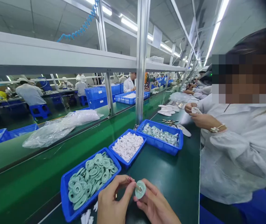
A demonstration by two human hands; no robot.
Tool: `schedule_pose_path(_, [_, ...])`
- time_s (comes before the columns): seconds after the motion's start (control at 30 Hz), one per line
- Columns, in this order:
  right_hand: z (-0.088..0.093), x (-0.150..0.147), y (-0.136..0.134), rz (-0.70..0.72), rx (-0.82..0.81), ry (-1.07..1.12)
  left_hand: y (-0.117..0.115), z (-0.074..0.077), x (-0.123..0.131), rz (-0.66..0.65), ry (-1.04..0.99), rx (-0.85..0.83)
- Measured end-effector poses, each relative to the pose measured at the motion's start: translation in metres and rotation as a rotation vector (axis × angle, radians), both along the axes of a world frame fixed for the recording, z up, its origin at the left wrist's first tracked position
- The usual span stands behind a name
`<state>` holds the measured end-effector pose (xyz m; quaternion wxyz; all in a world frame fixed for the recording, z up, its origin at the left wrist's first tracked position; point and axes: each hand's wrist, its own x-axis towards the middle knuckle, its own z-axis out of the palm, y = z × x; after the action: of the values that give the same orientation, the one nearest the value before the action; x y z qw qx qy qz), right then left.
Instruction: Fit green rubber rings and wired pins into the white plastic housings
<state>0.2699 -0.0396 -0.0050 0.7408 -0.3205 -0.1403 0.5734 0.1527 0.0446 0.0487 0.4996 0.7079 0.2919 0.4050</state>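
My right hand (157, 203) grips a pale green ring-shaped plastic part (140, 189) by its edge, over the near end of the bench. My left hand (115, 199) is closed in a pinch at the ring's centre, with thin dark red strands showing at the fingertips. What exactly it pinches is too small to make out. Just left of my hands, a blue bin (64, 186) holds many similar green rings. A second blue bin (128, 163) beyond contains small white parts (128, 146). Some white pieces (86, 217) lie beside my left wrist.
Another blue bin (176, 151) with pale green parts stands farther along the dark green bench (170, 186). A co-worker (235, 149) in white sits at the right, handling a white part. A metal post (143, 62) rises behind the bins. Plastic bags (60, 127) lie left.
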Motion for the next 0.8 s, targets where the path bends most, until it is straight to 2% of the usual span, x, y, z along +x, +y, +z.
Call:
schedule_pose_path(0.23, [-0.004, -0.001, -0.003, -0.011, 0.031, -0.067, -0.002, -0.001, 0.001, -0.045, 0.143, 0.028])
schedule_pose_path(0.37, [-0.012, -0.001, -0.003, -0.065, 0.036, -0.349, 0.002, 0.005, -0.004, -0.203, 0.246, -0.012])
schedule_pose_path(0.5, [-0.02, 0.001, -0.003, -0.15, -0.003, -0.662, 0.003, 0.01, -0.012, -0.224, 0.307, -0.052])
schedule_pose_path(0.6, [-0.015, 0.007, -0.005, -0.238, -0.078, -0.978, 0.004, 0.022, -0.021, -0.27, 0.338, -0.047])
schedule_pose_path(0.7, [0.0, 0.032, -0.007, -0.331, -0.156, -1.146, 0.012, 0.041, -0.04, -0.242, 0.511, 0.058])
schedule_pose_path(0.8, [0.021, 0.088, -0.009, -0.48, -0.279, -1.337, 0.027, 0.052, -0.067, -0.238, 0.792, 0.062])
